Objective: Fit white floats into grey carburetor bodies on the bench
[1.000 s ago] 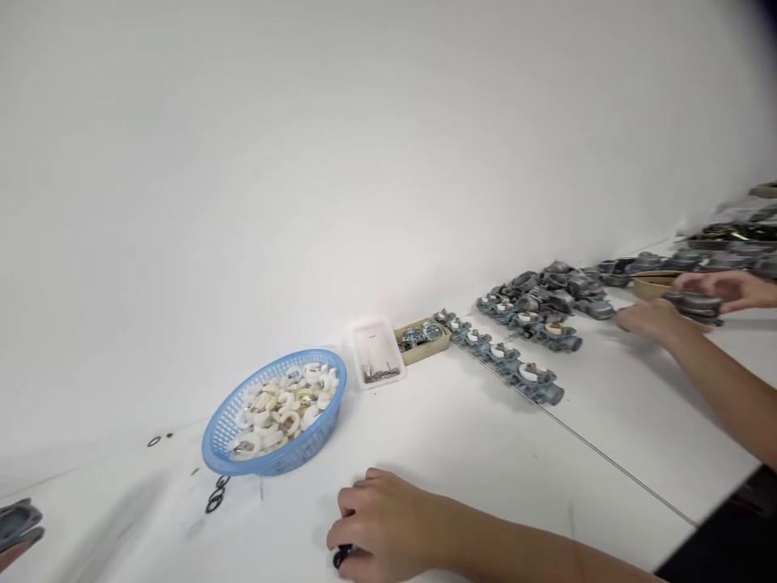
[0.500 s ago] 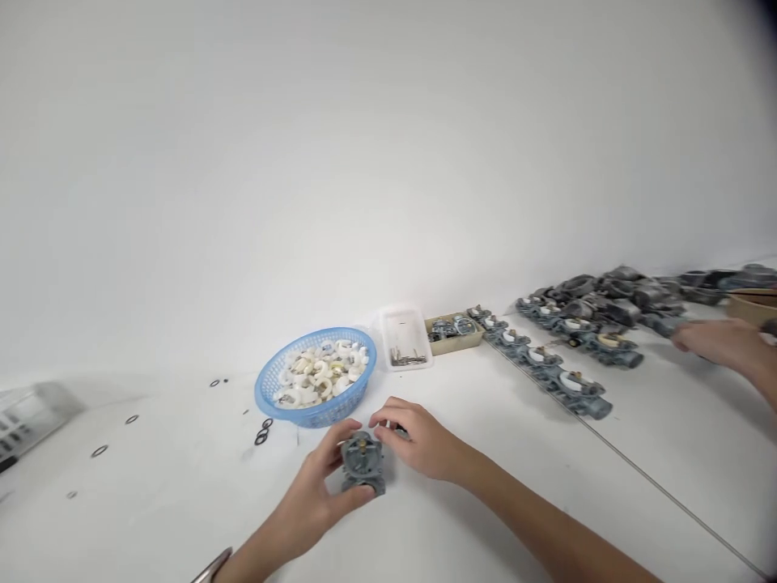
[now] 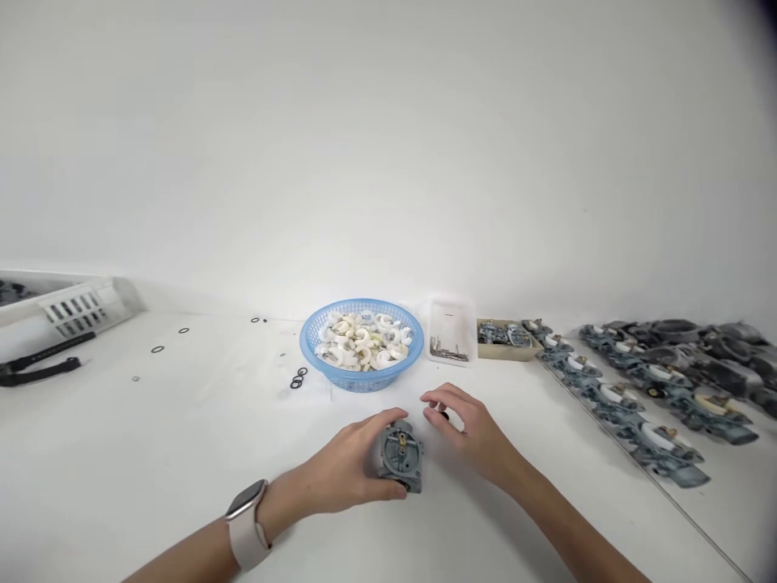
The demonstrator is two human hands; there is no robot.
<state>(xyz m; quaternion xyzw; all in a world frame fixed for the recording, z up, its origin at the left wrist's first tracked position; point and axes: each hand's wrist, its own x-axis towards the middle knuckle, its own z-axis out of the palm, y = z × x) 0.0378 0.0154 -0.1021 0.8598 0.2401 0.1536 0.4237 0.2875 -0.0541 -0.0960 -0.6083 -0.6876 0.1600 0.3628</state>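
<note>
Open-faced grey metal carburetor body [image 3: 401, 460], in front of the blue plastic basket [image 3: 362, 380], is clasped between thumb and fingers of the left hand [image 3: 346, 468], best steadied there while the right hand [image 3: 479, 441], fingers curled around a small black piece [image 3: 445, 415], hovers beside it.

At far left, a white slotted plastic basket [image 3: 92, 293] sits by the white wall [image 3: 316, 154], near a black two-armed object [image 3: 37, 372].
</note>
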